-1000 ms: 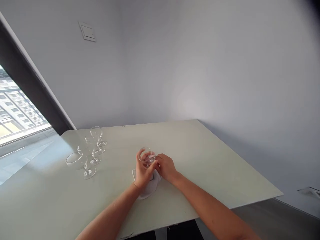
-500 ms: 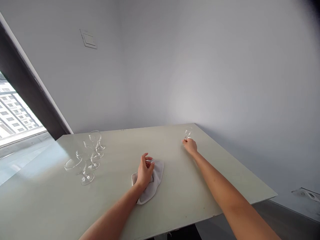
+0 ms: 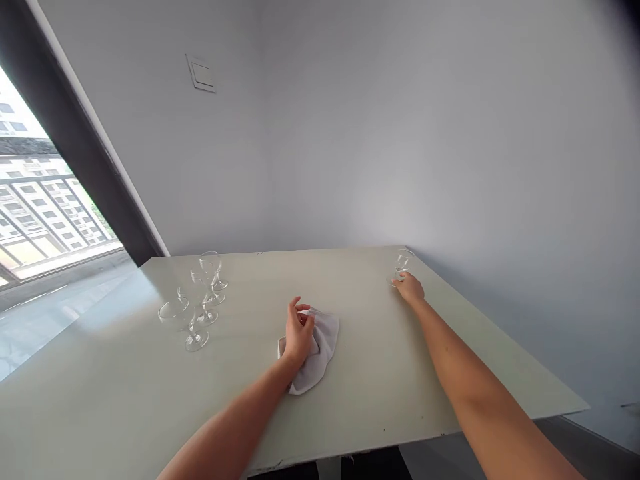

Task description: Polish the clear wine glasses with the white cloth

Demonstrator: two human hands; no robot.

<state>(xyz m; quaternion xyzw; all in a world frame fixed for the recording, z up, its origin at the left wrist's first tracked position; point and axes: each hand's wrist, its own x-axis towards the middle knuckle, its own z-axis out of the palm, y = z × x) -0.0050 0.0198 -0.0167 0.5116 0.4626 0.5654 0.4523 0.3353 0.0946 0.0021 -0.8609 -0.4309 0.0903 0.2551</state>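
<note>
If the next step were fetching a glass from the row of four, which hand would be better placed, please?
Probably the left hand: it is over the cloth, holds no glass and is nearer the glass row. The right hand is farther off, at the lone glass.

Looks soft and matt in the cloth (image 3: 326,337); gleams as clear glass in the goblets (image 3: 205,312) left of it, the lone goblet (image 3: 402,263) right of it; shines smooth on the tabletop (image 3: 125,400) beneath.
</note>
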